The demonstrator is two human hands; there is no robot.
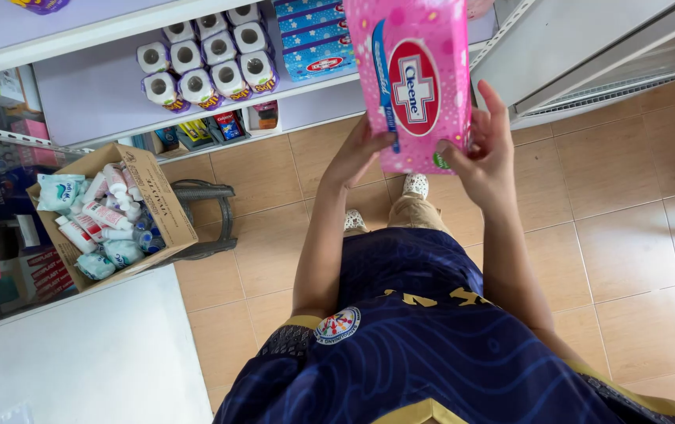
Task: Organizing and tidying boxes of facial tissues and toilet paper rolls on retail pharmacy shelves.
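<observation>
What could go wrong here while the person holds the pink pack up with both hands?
1. The pink pack is gripped only at its lower end by the left hand and right hand, so it might tip or slip.
2. The cardboard box sits on a stool and overhangs it; a bump might topple it.
3. The raised pack may hide the shelf behind it.

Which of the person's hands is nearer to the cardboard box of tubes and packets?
Left. The left hand grips the pink tissue pack on the side facing the cardboard box, though well apart from it. The right hand holds the pack's far side, farther away.
</observation>
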